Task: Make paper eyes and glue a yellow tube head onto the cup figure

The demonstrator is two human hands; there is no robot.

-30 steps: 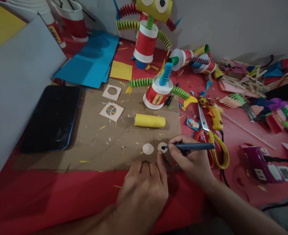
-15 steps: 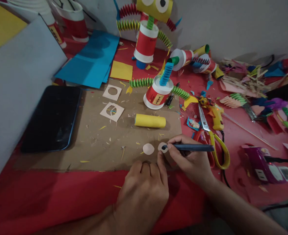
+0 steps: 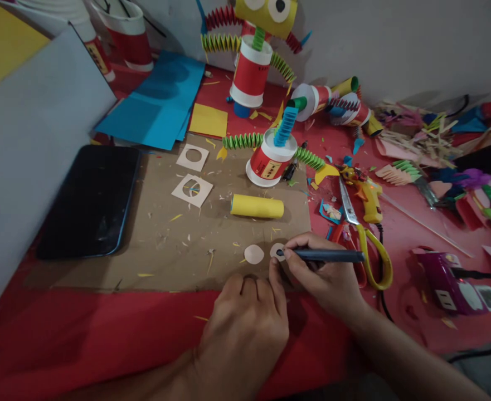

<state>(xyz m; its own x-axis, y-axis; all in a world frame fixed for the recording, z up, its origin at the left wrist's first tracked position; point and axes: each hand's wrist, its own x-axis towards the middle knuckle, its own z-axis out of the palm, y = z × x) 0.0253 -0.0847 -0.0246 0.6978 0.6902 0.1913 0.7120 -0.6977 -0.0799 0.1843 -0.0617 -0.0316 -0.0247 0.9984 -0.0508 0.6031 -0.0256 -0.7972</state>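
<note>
My right hand (image 3: 324, 275) is closed round a dark marker (image 3: 326, 255), whose tip rests on a small white paper circle (image 3: 275, 250) with a black dot on it. My left hand (image 3: 247, 323) lies knuckles up just below, its fingers curled and one fingertip pressing the lower edge of that circle. A second, blank paper circle (image 3: 253, 254) lies just to the left. Both circles sit on a brown cardboard sheet (image 3: 165, 234). A yellow paper roll (image 3: 257, 206) lies on the cardboard above them.
A black phone (image 3: 88, 200) lies at the left. Yellow-handled scissors (image 3: 368, 245) and a glue gun (image 3: 364, 192) are right of the cardboard. Paper-cup figures (image 3: 270, 159) with folded paper arms stand behind. Blue paper (image 3: 157, 103), two cut-out squares (image 3: 191, 189) and scraps cover the red table.
The marker tip has made small moves on the right-hand circle. Both hands stay in nearly the same place.
</note>
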